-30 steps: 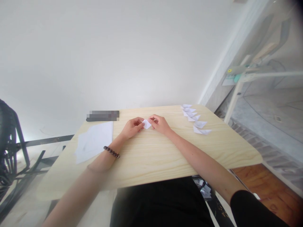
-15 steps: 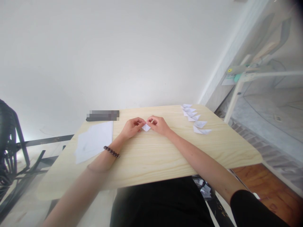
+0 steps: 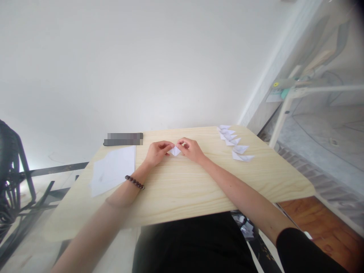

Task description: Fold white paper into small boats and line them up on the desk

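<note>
A small folded piece of white paper (image 3: 175, 151) is held just above or on the table, between my two hands. My left hand (image 3: 158, 152) pinches its left side with thumb and fingers, and a dark bead bracelet circles that wrist. From the other side my right hand (image 3: 190, 149) pinches the paper's right upper edge. The paper shows a pointed shape with a crease line down the middle; my fingers hide its upper part.
Several folded white paper shapes (image 3: 233, 141) stand in a row on the right of the wooden table (image 3: 182, 193). White sheets (image 3: 115, 168) lie at the left, below a dark blurred-out object (image 3: 123, 139). A wall rises behind the table.
Both hands have shifted very slightly, and the folded paper shows at a slightly different angle, with its middle crease more open. The other things have stayed in place.
</note>
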